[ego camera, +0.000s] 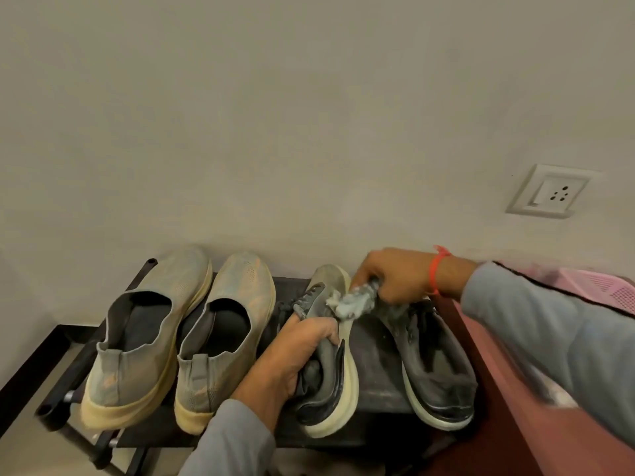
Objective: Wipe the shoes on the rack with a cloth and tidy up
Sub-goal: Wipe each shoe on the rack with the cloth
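Against a plain pale wall (275, 115) with a white socket plate (549, 195) stands the dark shoe rack (372, 365), and we look down on its top shelf. Two grey-green slip-on shoes with yellowed soles sit side by side on the left part of the rack, the outer one (144, 338) and the inner one (223, 331), toes toward the wall. Our left hand (295, 352) grips a grey laced shoe (330, 365) by its collar, fingers (326, 329) curled over the opening, tilting the shoe onto its side so the pale sole faces right. Our right hand (395, 274), with an orange thread around the wrist, pinches a crumpled pale cloth (354, 302) between curled fingers and presses it against the upper of that tilted shoe, near the laces (the hand is blurred, so we cannot tell each finger apart). Just to the right, a second dark shoe (436, 369) lies flat on the rack, partly under the right hand. Beyond the right sleeve, a pink basket (604, 286) shows at the edge.
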